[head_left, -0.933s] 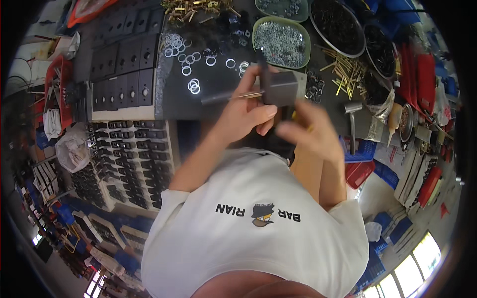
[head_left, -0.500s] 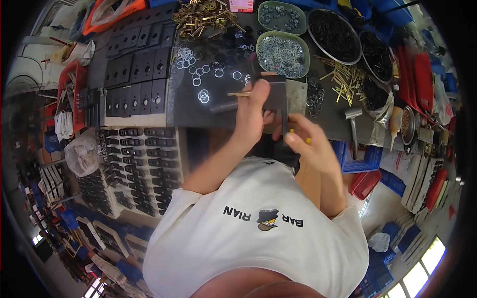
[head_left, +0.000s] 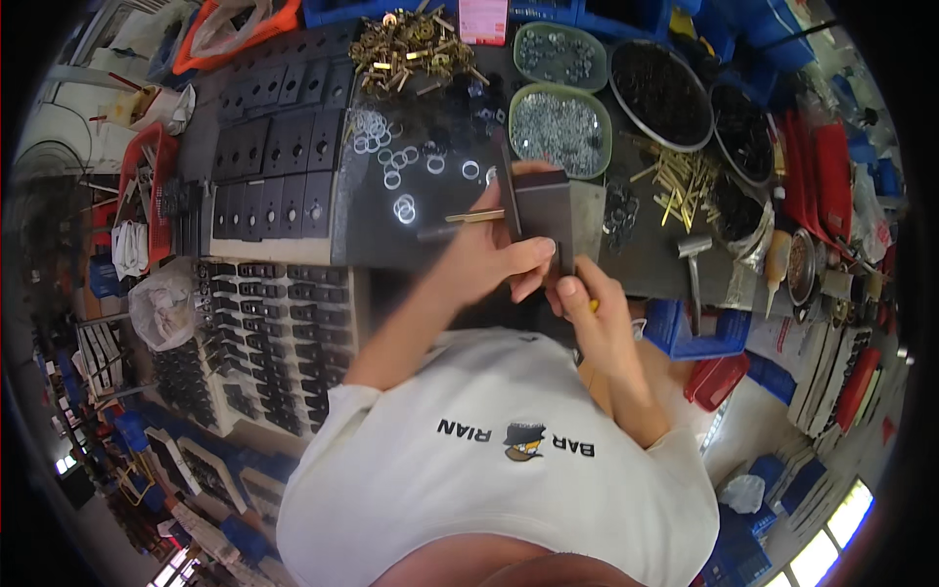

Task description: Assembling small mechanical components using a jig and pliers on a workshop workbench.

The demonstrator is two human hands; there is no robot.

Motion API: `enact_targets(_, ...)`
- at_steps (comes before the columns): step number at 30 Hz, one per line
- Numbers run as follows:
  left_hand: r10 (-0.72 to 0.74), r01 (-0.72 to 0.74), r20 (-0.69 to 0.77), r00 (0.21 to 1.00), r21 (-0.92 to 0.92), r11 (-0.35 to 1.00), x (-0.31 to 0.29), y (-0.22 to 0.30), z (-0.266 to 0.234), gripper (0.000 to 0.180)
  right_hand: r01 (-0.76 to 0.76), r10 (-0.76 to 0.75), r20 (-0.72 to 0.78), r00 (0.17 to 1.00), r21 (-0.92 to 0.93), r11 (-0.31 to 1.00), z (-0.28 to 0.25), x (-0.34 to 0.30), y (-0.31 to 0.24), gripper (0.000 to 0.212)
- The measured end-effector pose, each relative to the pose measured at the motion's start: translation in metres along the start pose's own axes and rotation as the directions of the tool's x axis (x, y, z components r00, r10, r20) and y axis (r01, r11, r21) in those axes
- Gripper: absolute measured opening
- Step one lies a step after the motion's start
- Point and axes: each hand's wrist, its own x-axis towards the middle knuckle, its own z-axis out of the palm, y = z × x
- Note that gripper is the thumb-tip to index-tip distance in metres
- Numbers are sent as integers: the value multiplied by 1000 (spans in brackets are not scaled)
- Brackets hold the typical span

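Observation:
My left hand (head_left: 504, 259) is closed around a dark boxy metal lock part (head_left: 543, 207) with flat plates, held over the bench's near edge. A brass-coloured bar (head_left: 474, 215) sticks out to the left of it, beside my left fingers. My right hand (head_left: 597, 308) is closed at the part's lower right end. Between its thumb and fingers shows a bit of a yellow-handled tool (head_left: 594, 305); the rest of that tool is hidden by my fingers.
Rows of black plates (head_left: 264, 147) lie at left, with loose metal rings (head_left: 404, 207) beside them. Behind stand green trays of small metal parts (head_left: 559, 127) and a round pan of dark pieces (head_left: 660, 93). Brass strips (head_left: 685, 181) and a hammer (head_left: 694, 249) lie at right.
The lock part has turned and come slightly nearer. My left thumb has shifted from its top to its lower side. My right hand has moved in against its lower end.

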Motion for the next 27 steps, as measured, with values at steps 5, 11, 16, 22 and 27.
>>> enact_targets(5, 40, -51, -201, 979, -46, 998, 1, -8, 1, 39, 8, -11, 35, 999, 93, 996, 15, 9, 14, 38)
enact_targets(11, 77, -56, -104, 992, 193, 980, -16, -7, 4, 39, -15, 1, 138, 990, 106, 994, -17, 4, -1, 38)
enact_targets(16, 141, -144, -232, 962, 7, 990, -11, -27, 2, 40, -76, 82, 62, 995, -86, 993, -18, -4, -7, 39)
enact_targets(22, 60, -101, -311, 948, -116, 988, -25, -14, 0, 43, 36, -19, 128, 992, -128, 991, -20, 7, -18, 35)
enact_targets(27, 299, -244, -433, 851, 180, 953, -78, 22, -18, 53, 89, -75, 104, 992, -135, 987, -35, 32, -24, 23)
